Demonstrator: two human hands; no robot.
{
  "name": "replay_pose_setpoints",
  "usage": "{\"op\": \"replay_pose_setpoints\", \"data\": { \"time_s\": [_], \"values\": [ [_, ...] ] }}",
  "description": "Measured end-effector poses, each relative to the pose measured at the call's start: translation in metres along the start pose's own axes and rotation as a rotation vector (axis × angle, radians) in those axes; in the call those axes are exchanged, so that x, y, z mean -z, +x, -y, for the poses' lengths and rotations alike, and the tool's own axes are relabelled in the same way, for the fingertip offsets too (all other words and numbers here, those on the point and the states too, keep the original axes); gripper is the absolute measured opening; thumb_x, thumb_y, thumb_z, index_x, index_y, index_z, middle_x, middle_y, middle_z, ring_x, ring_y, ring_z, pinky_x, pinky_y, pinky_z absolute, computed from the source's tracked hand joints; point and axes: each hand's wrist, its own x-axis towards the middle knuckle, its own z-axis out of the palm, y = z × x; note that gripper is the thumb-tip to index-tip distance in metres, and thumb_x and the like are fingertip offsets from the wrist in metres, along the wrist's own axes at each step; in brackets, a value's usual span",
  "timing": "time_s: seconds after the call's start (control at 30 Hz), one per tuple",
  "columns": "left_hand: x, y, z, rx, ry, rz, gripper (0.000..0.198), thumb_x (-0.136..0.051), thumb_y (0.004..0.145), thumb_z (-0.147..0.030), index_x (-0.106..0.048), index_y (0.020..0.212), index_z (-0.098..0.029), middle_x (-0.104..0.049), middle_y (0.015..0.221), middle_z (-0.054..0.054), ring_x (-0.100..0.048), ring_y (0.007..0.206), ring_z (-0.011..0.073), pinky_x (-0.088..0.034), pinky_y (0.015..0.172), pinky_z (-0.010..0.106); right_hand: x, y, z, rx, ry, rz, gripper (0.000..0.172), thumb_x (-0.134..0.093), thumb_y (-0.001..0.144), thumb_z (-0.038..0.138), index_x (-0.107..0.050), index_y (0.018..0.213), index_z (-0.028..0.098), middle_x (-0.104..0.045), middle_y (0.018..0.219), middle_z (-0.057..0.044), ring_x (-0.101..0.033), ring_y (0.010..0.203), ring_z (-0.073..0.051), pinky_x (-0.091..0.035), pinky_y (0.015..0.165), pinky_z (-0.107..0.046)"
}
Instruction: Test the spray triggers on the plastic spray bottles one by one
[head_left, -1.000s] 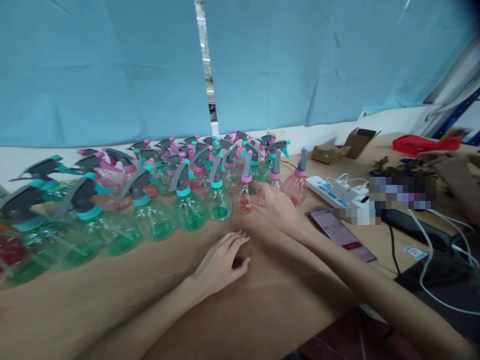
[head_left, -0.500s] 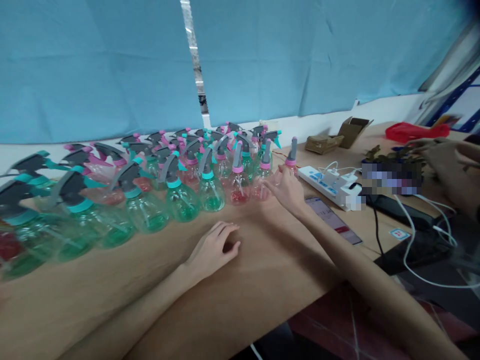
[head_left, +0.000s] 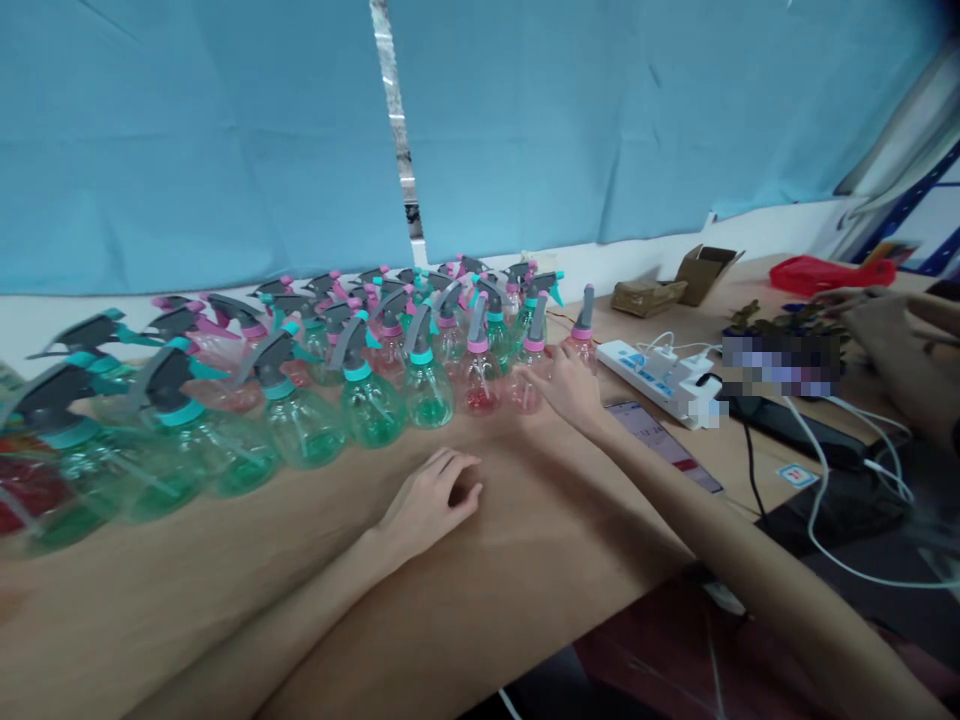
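The pink spray bottle stood just left of the power strip, its rounded see-through body topped by a pink collar and a grey spray head. The right hand was at it, fingers parted; whether they gripped, I could not tell. Farther left of the strip and nearer, the left hand was loosely curled, unclosed. Open tabletop stretched nearer than the strip to a slanting edge; other spray bottles crowded its left, a phone its near side.
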Motion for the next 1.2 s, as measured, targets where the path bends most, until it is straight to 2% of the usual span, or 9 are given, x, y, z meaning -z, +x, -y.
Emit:
{"op": "replay_pose_setpoints", "data": {
  "time_s": [0.23,0.33,0.4,0.53,0.67,0.77,1.0,1.1,1.2],
  "values": [
    [0.004,-0.001,0.002,0.062,-0.111,-0.045,0.013,-0.048,0.085,-0.024,-0.055,0.095,-0.020,-0.064,0.096,0.005,-0.063,0.087,0.0189,-0.051,0.079,0.036,0.023,-0.044,-0.003,0.124,-0.070,0.008,0.059,-0.041,0.081,0.064,-0.051,0.113,0.016,-0.056,0.108,-0.016,-0.060,0.090,-0.032,-0.048,0.062,-0.038],
    [0.011,0.001,-0.001,0.114,-0.168,-0.084,0.015,-0.046,0.088,-0.029,-0.053,0.098,-0.021,-0.065,0.100,0.004,-0.065,0.082,0.0168,-0.053,0.074,0.034,0.031,-0.066,0.005,0.264,-0.043,-0.087,0.054,-0.040,0.081,0.064,-0.054,0.102,0.017,-0.059,0.100,-0.015,-0.058,0.093,-0.031,-0.048,0.068,-0.040],
    [0.021,0.004,-0.007,0.135,-0.216,-0.110,0.022,-0.048,0.087,-0.034,-0.050,0.105,-0.022,-0.063,0.108,0.005,-0.064,0.090,0.0178,-0.052,0.077,0.035,0.034,-0.080,0.016,0.354,-0.005,-0.101,0.051,-0.041,0.080,0.065,-0.054,0.093,0.018,-0.060,0.093,-0.014,-0.057,0.093,-0.031,-0.047,0.073,-0.042],
    [0.050,0.007,-0.024,0.140,-0.318,-0.157,0.051,-0.062,0.077,-0.040,-0.043,0.121,-0.022,-0.057,0.120,0.010,-0.054,0.112,0.0262,-0.043,0.093,0.047,0.031,-0.106,0.050,0.384,0.165,0.046,0.044,-0.045,0.080,0.061,-0.050,0.089,0.018,-0.060,0.085,-0.009,-0.059,0.081,-0.026,-0.046,0.062,-0.035],
    [0.075,0.001,-0.032,0.118,-0.388,-0.148,0.056,-0.064,0.074,-0.032,-0.041,0.125,-0.023,-0.056,0.121,0.010,-0.057,0.106,0.0268,-0.046,0.087,0.044,0.022,-0.124,0.090,0.385,0.315,0.202,0.046,-0.051,0.076,0.060,-0.047,0.094,0.018,-0.061,0.081,-0.006,-0.061,0.071,-0.022,-0.045,0.055,-0.031],
    [0.087,-0.010,-0.026,0.166,-0.403,-0.195,0.055,-0.065,0.073,-0.029,-0.043,0.123,-0.021,-0.060,0.112,0.009,-0.060,0.098,0.0258,-0.048,0.083,0.042,0.014,-0.130,0.118,0.448,0.376,0.261,0.050,-0.053,0.073,0.062,-0.049,0.097,0.017,-0.060,0.086,-0.008,-0.062,0.075,-0.023,-0.047,0.059,-0.033],
    [0.106,-0.032,0.006,0.204,-0.419,-0.282,0.029,-0.055,0.081,-0.030,-0.052,0.108,-0.020,-0.061,0.101,0.006,-0.060,0.091,0.0210,-0.048,0.083,0.038,-0.013,-0.136,0.166,0.469,0.494,0.228,0.067,-0.058,0.065,0.068,-0.047,0.102,0.012,-0.060,0.090,-0.013,-0.061,0.085,-0.029,-0.049,0.068,-0.040],
    [0.109,-0.035,0.017,0.213,-0.406,-0.330,0.030,-0.051,0.079,-0.024,-0.051,0.109,-0.021,-0.061,0.101,0.005,-0.061,0.089,0.0192,-0.049,0.081,0.036,-0.022,-0.131,0.170,0.529,0.551,0.295,0.068,-0.059,0.065,0.067,-0.047,0.102,0.012,-0.060,0.093,-0.013,-0.060,0.086,-0.029,-0.050,0.071,-0.042],
    [0.111,-0.036,0.024,0.226,-0.399,-0.360,0.029,-0.048,0.075,-0.021,-0.052,0.104,-0.022,-0.062,0.094,0.004,-0.061,0.083,0.0180,-0.051,0.075,0.034,-0.028,-0.121,0.155,0.674,0.647,0.450,0.065,-0.057,0.073,0.061,-0.041,0.117,0.016,-0.058,0.111,-0.013,-0.057,0.102,-0.026,-0.049,0.083,-0.040]
  ]
}}
